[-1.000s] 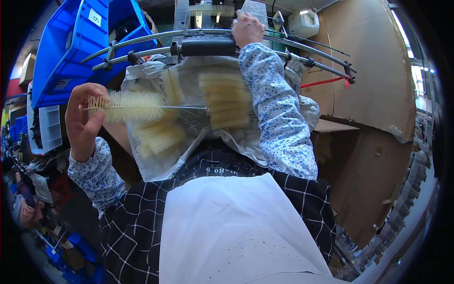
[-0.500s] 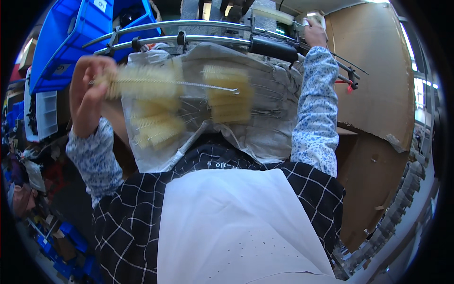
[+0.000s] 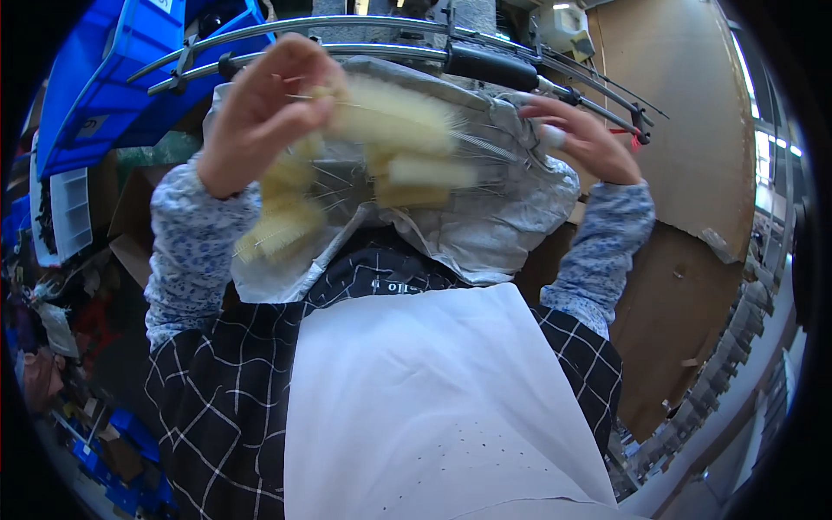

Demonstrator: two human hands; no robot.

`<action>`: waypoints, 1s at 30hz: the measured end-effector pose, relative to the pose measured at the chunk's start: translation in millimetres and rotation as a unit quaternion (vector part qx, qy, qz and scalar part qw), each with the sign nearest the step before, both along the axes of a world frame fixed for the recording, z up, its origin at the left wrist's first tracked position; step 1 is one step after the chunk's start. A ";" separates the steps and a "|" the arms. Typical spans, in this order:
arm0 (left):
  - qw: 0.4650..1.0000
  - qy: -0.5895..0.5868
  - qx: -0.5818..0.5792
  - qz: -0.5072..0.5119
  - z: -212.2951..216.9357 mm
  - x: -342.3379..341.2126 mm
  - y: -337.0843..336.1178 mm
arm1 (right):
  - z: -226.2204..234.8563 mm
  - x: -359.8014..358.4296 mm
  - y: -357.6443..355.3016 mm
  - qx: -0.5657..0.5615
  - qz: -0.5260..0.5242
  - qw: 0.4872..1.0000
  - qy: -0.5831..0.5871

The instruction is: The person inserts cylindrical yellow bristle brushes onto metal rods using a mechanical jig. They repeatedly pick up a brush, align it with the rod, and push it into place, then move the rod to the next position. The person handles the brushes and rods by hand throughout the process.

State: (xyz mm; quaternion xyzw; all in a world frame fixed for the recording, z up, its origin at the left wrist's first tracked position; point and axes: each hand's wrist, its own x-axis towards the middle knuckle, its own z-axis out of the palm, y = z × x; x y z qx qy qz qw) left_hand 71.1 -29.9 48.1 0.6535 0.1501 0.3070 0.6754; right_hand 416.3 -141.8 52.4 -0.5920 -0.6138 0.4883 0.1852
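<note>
A tube brush [image 3: 394, 113] with cream bristles and a twisted wire stem is blurred by motion above the grey cloth [image 3: 511, 234]. My left hand [image 3: 269, 113] is closed on its bristled end. The stem points right, toward my right hand [image 3: 589, 139], whose fingers are stretched out and apart; a white wrap covers one finger. No contact between that hand and the stem can be made out. Beneath the held brush, more cream brushes [image 3: 282, 230] lie at the left of the cloth, and another group [image 3: 416, 192] rests nearer the middle.
Metal rods [image 3: 381, 52] with a black sleeve [image 3: 491, 67] run across the far side. Blue bins [image 3: 95, 104] stand at the far left, above a clear plastic drawer box [image 3: 74, 208]. A large cardboard sheet [image 3: 667, 130] rises at the right.
My left hand has carried the brush right, toward the middle. My right hand has come back from the machine at the far right, with its fingers now extended near the stem.
</note>
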 end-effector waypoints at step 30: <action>0.915 0.393 0.080 0.049 -47.2 -84.0 -10.0 | -95.1 4.0 130.3 0.271 -0.177 0.805 -0.497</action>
